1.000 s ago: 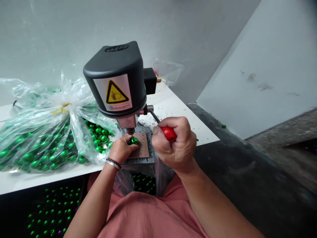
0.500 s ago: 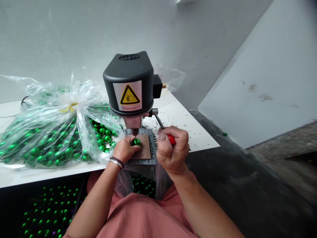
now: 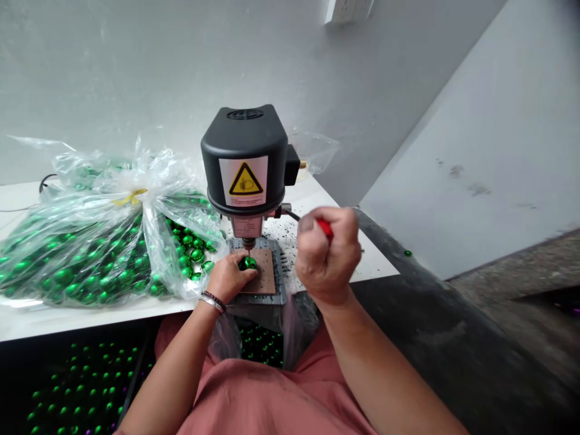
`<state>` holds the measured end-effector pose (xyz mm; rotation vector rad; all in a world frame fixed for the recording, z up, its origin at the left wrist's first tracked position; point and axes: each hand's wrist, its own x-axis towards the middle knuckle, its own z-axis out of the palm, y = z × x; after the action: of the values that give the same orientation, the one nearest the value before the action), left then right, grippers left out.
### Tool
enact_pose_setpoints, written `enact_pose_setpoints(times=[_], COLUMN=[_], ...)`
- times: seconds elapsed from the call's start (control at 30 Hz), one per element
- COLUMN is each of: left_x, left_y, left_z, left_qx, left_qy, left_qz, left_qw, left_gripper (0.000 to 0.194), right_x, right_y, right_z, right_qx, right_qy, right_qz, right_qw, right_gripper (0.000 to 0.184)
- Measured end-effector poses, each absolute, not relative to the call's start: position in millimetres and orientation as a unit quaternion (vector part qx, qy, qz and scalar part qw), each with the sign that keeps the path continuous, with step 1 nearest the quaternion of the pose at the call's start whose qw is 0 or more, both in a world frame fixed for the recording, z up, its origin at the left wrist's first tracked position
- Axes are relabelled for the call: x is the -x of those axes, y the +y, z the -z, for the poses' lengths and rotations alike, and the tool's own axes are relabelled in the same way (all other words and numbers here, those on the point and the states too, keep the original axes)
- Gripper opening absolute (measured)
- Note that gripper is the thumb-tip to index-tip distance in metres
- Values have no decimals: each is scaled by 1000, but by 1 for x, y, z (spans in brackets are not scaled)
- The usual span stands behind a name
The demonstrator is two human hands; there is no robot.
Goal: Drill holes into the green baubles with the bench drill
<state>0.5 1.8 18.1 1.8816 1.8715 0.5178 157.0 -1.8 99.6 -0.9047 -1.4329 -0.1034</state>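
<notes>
Two hands are working at a bench drill (image 3: pixel 244 160).
Left fingers (image 3: pixel 233 272) are cupping a green bauble (image 3: pixel 248 263) on the brown pad (image 3: pixel 267 278); right fingers (image 3: pixel 319 232) are clenching a red handle (image 3: pixel 325 227), raised.

We have the drill (image 3: pixel 244 163) standing on the tabletop (image 3: pixel 353 260), with the bag (image 3: pixel 90 241) of balls to its left. Under the bit, a ball (image 3: pixel 248 263) sits on a pad (image 3: pixel 265 272) on the drill's base. Our left hand (image 3: pixel 229 278) lies against the ball from the left, and our right hand (image 3: pixel 326 257) closes on the lever (image 3: pixel 294 213) to the drill's right. More balls (image 3: pixel 81 386) lie below the tabletop, a stray ball (image 3: pixel 408 253) sits on the ledge beyond its right edge, and a socket (image 3: pixel 347 9) is on the wall (image 3: pixel 136 78) behind.
</notes>
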Motion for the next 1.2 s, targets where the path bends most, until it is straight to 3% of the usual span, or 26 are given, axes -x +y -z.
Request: enact_pose_setpoints(times=[0.1, 0.2, 0.3, 0.37, 0.57, 0.63, 0.73, 0.9, 1.07, 1.2], left_x=[3, 12, 21, 24, 18, 17, 17, 12, 9, 9], left_y=[-11, -28, -38, -38, -26, -24, -22, -16, -12, -12], left_z=[-28, -40, -46, -44, -22, -18, -16, -15, -8, -7], left_qx=[-672, -692, -705, -679, -481, -444, -510, -620, -633, -659], left_qy=[677, 620, 542, 545, 598, 585, 599, 649, 675, 660], left_qz=[-181, -161, -152, -186, -355, -376, -342, -302, -268, -264], left_qw=[240, 334, 431, 455, 533, 565, 513, 322, 267, 246], left_gripper=[27, 26, 38, 46, 34, 38, 45, 57, 38, 37], right_x=[-154, -153, -153, -153, -155, -156, -156, -157, -159, -159], right_y=[3, 5, 3, 3, 2, 2, 1, 1, 1, 0], right_z=[-125, -131, -128, -127, -126, -125, -124, -123, -122, -121], right_qx=[435, 440, 446, 446, 422, 419, 421, 418, 413, 410], right_qy=[-614, -608, -606, -608, -618, -619, -619, -620, -624, -622], right_qz=[17, 1, -12, -18, -26, -31, -37, -41, -49, -67], right_qw=[658, 661, 658, 656, 663, 664, 662, 663, 661, 664], right_gripper=[14, 17, 16, 16, 15, 15, 15, 15, 15, 15])
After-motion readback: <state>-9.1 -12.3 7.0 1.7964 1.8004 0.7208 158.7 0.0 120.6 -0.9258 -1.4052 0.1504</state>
